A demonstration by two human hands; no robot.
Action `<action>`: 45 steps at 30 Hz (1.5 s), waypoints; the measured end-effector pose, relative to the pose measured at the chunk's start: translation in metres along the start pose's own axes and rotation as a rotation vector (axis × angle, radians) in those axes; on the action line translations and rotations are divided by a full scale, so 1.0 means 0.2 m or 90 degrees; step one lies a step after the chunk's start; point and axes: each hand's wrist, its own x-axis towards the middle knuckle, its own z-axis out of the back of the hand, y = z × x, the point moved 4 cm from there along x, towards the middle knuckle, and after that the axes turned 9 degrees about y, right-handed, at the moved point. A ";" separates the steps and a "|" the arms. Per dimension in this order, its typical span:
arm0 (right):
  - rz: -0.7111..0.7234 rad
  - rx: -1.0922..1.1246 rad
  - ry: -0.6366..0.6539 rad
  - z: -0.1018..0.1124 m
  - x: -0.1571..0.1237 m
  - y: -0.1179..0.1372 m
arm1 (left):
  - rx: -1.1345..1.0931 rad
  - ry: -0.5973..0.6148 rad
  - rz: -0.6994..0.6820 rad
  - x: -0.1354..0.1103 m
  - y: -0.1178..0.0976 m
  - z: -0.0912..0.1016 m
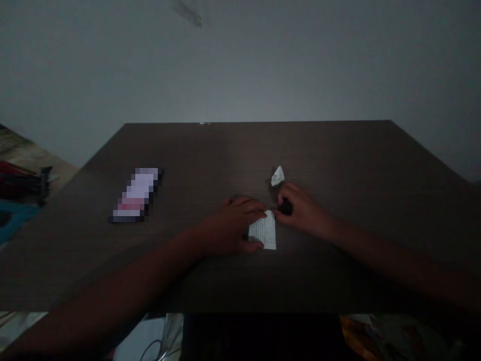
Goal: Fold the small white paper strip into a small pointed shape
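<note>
A small folded piece of printed white paper (265,231) lies on the dark brown table (240,160) near its middle. My left hand (233,223) lies flat on the paper's left side, fingers stretched over it. My right hand (300,208) is curled, pinching the paper's upper right corner with its fingertips. A small folded white paper shape (277,176) sits on the table just beyond my right hand, untouched.
A blurred-out pink and white rectangular item (136,195) lies on the table's left part. A plain wall rises behind the table. Dim clutter sits on the floor at the far left (22,185), and cables and bags show below the table's front edge.
</note>
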 end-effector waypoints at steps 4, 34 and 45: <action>0.005 -0.029 0.036 0.00 -0.02 0.04 | 0.009 0.000 0.003 -0.01 -0.01 0.01; 0.003 -0.033 0.106 -0.05 -0.11 0.21 | -0.005 0.045 0.037 -0.03 0.00 0.01; -0.105 -0.046 0.050 -0.02 0.02 0.05 | -0.023 0.045 0.030 -0.02 -0.03 0.04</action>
